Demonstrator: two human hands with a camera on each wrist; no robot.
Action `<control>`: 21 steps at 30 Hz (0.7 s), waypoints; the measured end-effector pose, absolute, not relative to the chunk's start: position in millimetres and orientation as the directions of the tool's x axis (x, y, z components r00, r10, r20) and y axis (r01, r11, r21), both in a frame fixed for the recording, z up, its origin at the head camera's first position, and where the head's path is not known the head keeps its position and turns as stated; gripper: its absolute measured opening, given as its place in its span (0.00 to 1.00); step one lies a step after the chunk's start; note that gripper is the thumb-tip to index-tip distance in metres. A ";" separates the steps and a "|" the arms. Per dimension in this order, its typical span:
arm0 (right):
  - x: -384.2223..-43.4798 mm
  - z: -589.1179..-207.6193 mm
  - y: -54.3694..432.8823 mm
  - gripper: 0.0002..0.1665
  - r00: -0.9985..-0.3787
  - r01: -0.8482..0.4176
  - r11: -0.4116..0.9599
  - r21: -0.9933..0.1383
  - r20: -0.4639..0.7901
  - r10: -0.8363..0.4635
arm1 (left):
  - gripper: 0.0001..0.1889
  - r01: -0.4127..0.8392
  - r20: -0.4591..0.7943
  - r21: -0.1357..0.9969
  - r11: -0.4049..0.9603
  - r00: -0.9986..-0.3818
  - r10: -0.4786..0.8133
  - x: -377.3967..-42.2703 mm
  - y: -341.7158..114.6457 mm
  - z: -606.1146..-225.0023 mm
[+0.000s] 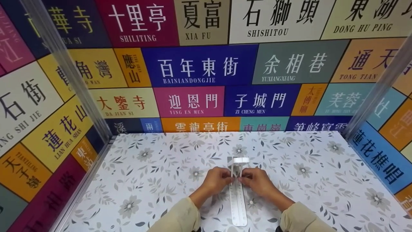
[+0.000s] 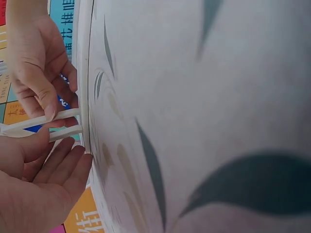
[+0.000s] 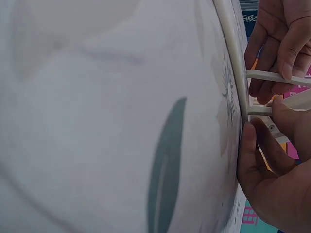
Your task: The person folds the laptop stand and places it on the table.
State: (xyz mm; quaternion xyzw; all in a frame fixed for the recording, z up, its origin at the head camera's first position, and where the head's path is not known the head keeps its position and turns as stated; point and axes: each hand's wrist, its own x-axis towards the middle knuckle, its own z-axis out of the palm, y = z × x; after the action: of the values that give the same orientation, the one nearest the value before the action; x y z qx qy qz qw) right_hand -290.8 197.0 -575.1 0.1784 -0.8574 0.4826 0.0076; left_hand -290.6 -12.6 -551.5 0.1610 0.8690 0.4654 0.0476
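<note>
A white plastic piece with a long, flat, round-ended base strip point(image 1: 238, 209) lies on the table, pointing toward the person. At its far end stand two slim white arms point(image 3: 272, 76), topped by a thicker white head point(image 1: 240, 159). My left hand point(image 1: 217, 180) pinches the left arm near its foot, thumb on top. From the other side, my right hand point(image 1: 256, 181) pinches the right arm the same way. The left wrist view shows both slim bars point(image 2: 66, 132) between the hands, close over the tabletop. Part of the base is hidden behind the fingers.
A white floral-patterned cloth point(image 1: 154, 174) covers the table. Behind it rises a wall of coloured name signs point(image 1: 199, 66). Clear upright strips point(image 1: 80, 77) stand along the left and right table edges. A small grey patch point(image 1: 229, 159) shows beside the white head.
</note>
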 end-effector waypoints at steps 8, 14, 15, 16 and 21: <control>-289.7 -573.5 194.8 0.05 -0.929 -0.316 0.469 -0.825 0.170 -0.329 | 0.02 0.302 0.126 0.795 0.525 -0.930 0.345 -289.3 -12.1 -548.9; -289.7 -572.3 194.3 0.03 -0.938 -0.292 0.484 -0.825 0.147 -0.315 | 0.04 0.290 0.116 0.777 0.558 -0.938 0.326 -290.3 -11.9 -547.8; -289.9 -572.8 194.3 0.03 -0.941 -0.280 0.484 -0.829 0.137 -0.309 | 0.03 0.298 0.126 0.770 0.563 -0.938 0.324 -290.7 -11.8 -547.7; -290.2 -573.4 194.2 0.03 -0.945 -0.264 0.481 -0.836 0.126 -0.300 | 0.03 0.305 0.134 0.764 0.568 -0.937 0.322 -291.1 -11.6 -547.7; -292.4 -577.5 194.6 0.04 -0.977 -0.113 0.414 -0.903 0.026 -0.211 | 0.03 0.318 0.162 0.743 0.589 -0.939 0.302 -291.8 -10.2 -548.2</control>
State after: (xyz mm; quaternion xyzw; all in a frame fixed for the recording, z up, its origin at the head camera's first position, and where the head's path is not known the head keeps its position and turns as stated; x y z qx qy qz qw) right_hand -292.4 194.6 -577.5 0.0967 -0.8395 0.5328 -0.0460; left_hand -291.8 -10.2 -548.2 0.1739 0.8913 0.4186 -0.0094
